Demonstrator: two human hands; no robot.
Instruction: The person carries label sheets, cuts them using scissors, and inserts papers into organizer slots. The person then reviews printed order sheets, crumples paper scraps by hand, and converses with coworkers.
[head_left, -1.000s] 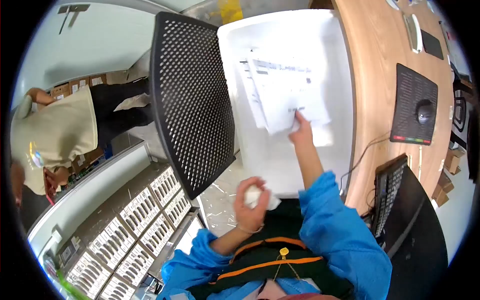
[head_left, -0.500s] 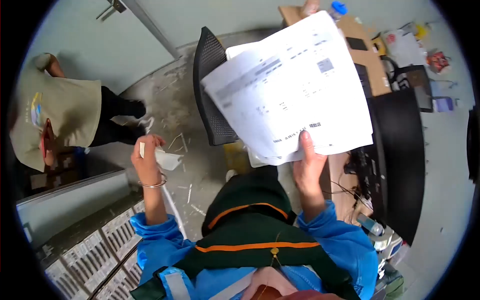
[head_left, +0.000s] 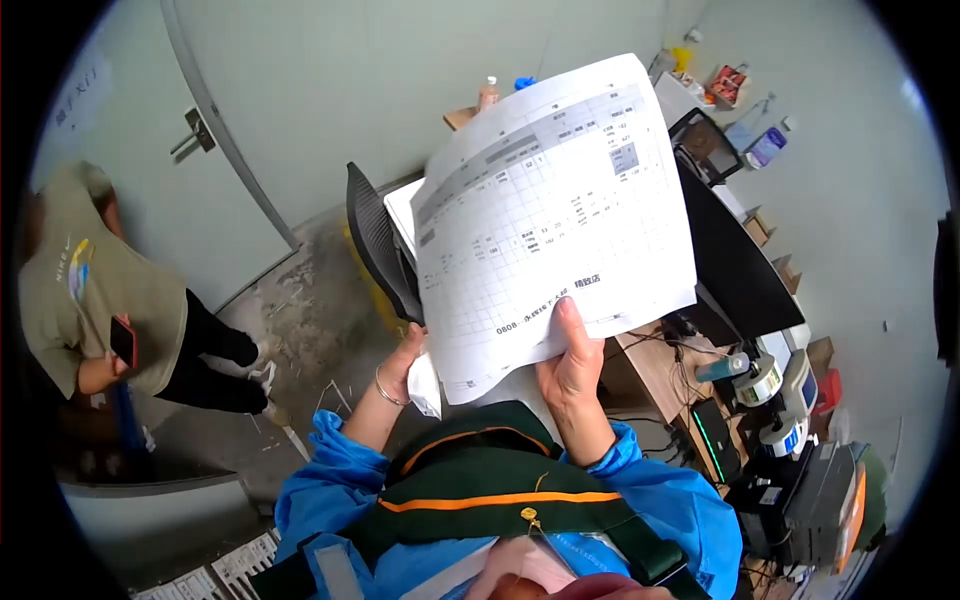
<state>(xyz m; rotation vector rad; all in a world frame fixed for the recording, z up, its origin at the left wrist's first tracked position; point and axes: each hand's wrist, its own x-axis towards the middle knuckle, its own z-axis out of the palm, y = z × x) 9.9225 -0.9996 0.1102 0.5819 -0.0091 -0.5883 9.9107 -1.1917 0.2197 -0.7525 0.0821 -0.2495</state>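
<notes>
Large printed paper sheets (head_left: pixel 560 220) spread out in front of me, covered with a grid table, grey bands and a bold line of characters at the bottom. My right hand (head_left: pixel 572 375) is closed on their lower edge, thumb on top and fingers underneath. At their lower left corner is my left hand (head_left: pixel 402 365), with a bracelet on the wrist. A small white slip of paper (head_left: pixel 425 387) is in it, and its fingers are partly hidden behind that slip and the sheets.
A black mesh chair (head_left: pixel 375 245) stands behind the sheets. On the right, a desk (head_left: pixel 650 375) carries a dark monitor (head_left: pixel 735 270), cables, a bottle (head_left: pixel 722 368) and label rolls (head_left: pixel 758 382). At the left, a person (head_left: pixel 120 290) holds a red phone (head_left: pixel 123 342) near a door (head_left: pixel 130 130).
My left hand has come in from the left to the sheets' lower corner with the slip. The sheets are lower and nearer me. My view has turned, and the person has shifted within it.
</notes>
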